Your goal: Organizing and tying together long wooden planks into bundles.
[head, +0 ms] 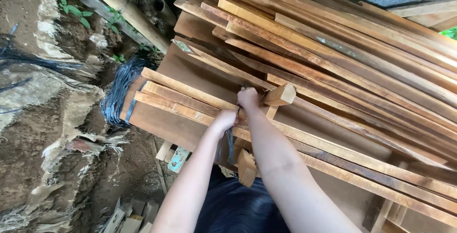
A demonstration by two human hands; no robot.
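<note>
Head view: both hands meet at the near middle of a stack of long wooden slats (333,71). The left hand (224,118) and right hand (248,98) each close a grip on a dark strap (230,142), apparently pulling it taut around the slats.

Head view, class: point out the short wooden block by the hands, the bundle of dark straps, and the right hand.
Short wooden block (281,94), head view, its cut end face.
Dark strap bundle (119,88), head view, mid-bundle.
Right hand (248,99), head view, its back.
</note>
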